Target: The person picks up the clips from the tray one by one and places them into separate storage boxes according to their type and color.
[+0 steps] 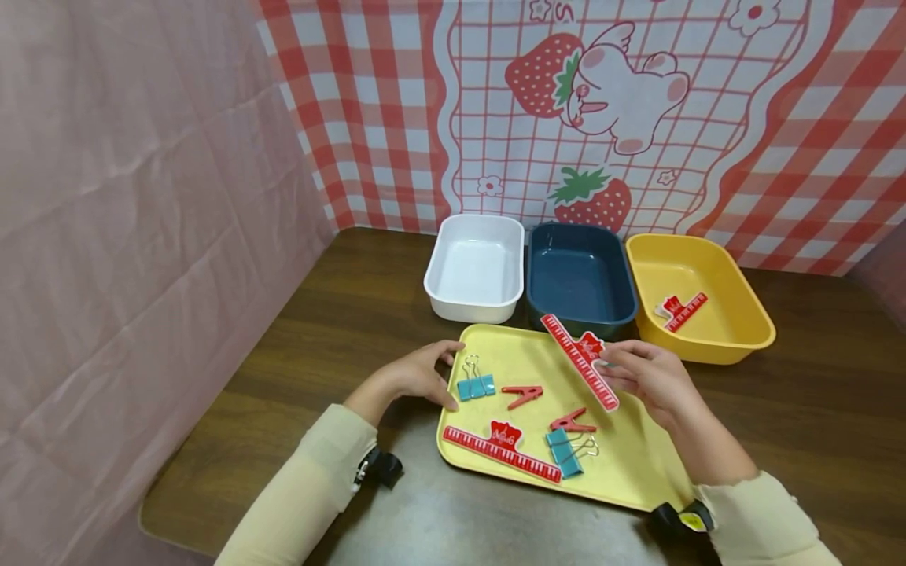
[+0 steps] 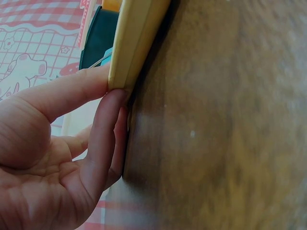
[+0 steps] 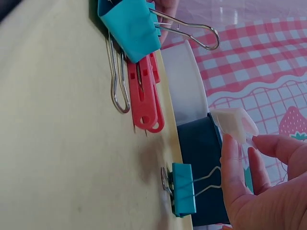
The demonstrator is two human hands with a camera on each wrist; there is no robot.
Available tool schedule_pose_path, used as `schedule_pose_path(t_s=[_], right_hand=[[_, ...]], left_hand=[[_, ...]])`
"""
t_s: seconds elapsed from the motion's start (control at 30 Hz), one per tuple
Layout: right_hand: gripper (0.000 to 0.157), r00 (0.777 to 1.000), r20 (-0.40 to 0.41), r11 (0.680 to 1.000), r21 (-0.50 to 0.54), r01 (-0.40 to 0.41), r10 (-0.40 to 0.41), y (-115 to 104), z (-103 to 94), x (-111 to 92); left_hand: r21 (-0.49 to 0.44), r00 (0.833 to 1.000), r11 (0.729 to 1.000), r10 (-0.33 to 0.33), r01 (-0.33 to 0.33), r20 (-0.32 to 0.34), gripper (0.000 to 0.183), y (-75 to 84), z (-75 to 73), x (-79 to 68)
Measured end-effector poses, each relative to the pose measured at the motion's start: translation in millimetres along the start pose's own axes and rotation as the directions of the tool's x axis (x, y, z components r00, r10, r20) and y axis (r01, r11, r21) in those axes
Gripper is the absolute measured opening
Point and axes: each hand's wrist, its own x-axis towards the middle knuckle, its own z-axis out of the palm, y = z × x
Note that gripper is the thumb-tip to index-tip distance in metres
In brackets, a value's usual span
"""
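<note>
In the head view, my right hand pinches a long red clip with a white piano-key pattern, tilted above the yellow tray. Its pale back part shows between thumb and fingers in the right wrist view. My left hand grips the tray's left edge, thumb and fingertips at the rim. On the tray lie a second piano-key clip, two red clothespins and teal binder clips. One binder clip is mostly hidden behind my right hand in the head view.
Behind the tray stand a white bin, a dark blue bin and a yellow bin side by side. Inside the yellow bin lies another red piano-key clip. A checked strawberry cloth hangs behind the wooden table.
</note>
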Motion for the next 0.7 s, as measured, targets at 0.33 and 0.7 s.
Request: schedule_pose_path(t_s=[0.33, 0.7], right_hand=[[0.011, 1.000, -0.020, 1.000, 0.018, 0.002, -0.002, 1.6, -9.4, -4.3], [0.011, 0.999, -0.041, 0.995, 0.091, 0.027, -0.024, 2.0, -24.3, -10.1]], left_hand=[[0.010, 1.000, 1.000, -0.005, 0.005, -0.002, 0.093, 1.2, -0.4, -0.5], [0.010, 1.000, 1.000, 0.003, -0.003, -0.002, 0.093, 0.8, -0.6, -0.8]])
